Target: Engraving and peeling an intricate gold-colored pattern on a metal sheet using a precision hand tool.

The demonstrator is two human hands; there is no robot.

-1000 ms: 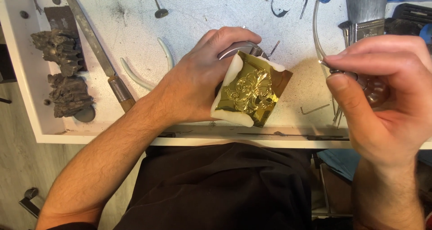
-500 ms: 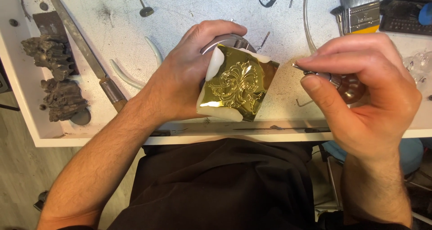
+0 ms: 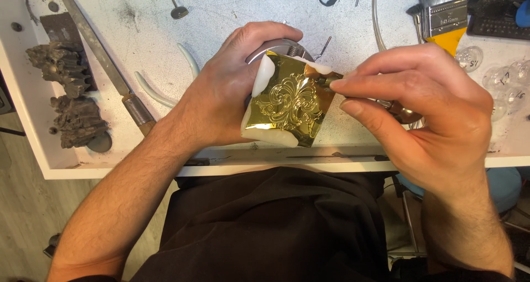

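My left hand (image 3: 223, 89) grips a round metal holder (image 3: 279, 47) that carries a gold metal plate (image 3: 292, 102) with a raised scroll ornament, bedded in white paste (image 3: 262, 75). The plate is tilted toward me near the bench's front edge. My right hand (image 3: 425, 108) pinches a small tool with a rounded wooden handle (image 3: 406, 115). Its tip touches the plate's upper right edge. Most of the tool is hidden under my fingers.
On the white bench (image 3: 221, 11) lie a long file with a wooden handle (image 3: 105, 67) at left, dark lumps of pitch (image 3: 69, 94) at far left, a wide flat brush (image 3: 441, 11) at back right, clear plastic domes (image 3: 505, 83), and curved white strips (image 3: 165, 86).
My right hand has moved left to the plate, bringing the tool's tip onto its upper right edge. My left hand has turned the plate so the ornament faces up.
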